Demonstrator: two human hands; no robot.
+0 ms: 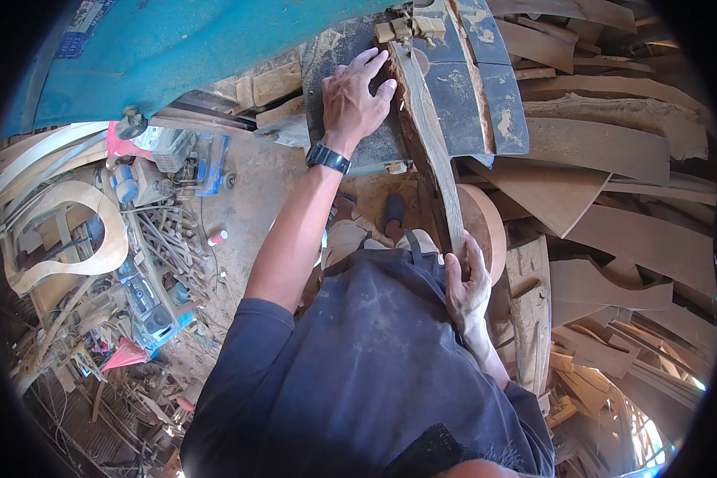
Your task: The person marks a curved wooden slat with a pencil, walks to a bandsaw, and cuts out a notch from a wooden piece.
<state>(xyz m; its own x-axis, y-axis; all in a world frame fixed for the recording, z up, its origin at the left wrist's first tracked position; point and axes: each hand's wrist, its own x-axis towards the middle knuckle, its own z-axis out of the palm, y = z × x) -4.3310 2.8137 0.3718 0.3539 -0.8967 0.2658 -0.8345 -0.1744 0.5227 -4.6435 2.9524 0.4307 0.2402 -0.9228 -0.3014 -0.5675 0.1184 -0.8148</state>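
A long rough-edged wooden plank (429, 131) stands on its narrow edge across the dark saw table (495, 88) and reaches back toward my body. Its far end is at the brass-coloured blade guide (410, 30); the blade itself cannot be made out. My left hand (357, 99), with a black watch on the wrist, rests near the far end with fingers spread, the fingertips against or close to the plank's left side. At the near end, my right hand (470, 280) grips the plank, thumb on the left and fingers on the right.
A blue machine housing (215, 52) fills the upper left. Curved wood offcuts (605, 147) are stacked along the right. On the left lie a rounded wooden frame (111, 219), sticks and tools. A round wooden piece (486, 227) sits beside the plank's near end.
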